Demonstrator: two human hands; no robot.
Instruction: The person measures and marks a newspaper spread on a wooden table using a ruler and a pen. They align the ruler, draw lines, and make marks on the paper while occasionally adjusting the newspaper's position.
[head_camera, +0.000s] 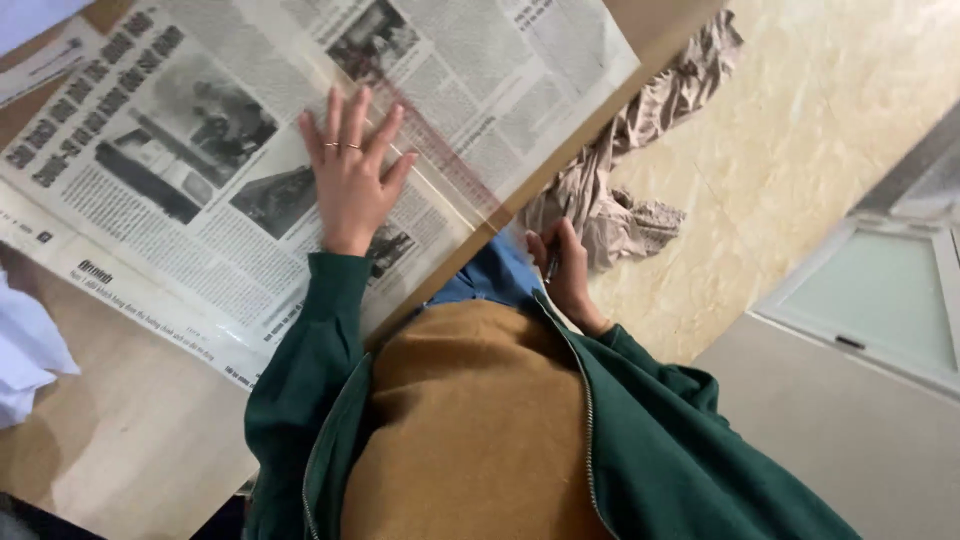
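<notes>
jacket: a green jacket (660, 440) over a brown top, closest to us.
left hand (352, 175): flat on the newspaper (200, 150), fingers spread, likely to keep it from sliding.
newspaper: lies open on the table (130, 440).
right hand (565, 270): off the table edge, fingers curled round a dark pen (552, 266).
cloth (620, 190): bunched on the floor.

Crumpled beige cloth (620, 180) on floor (800, 130).
</notes>
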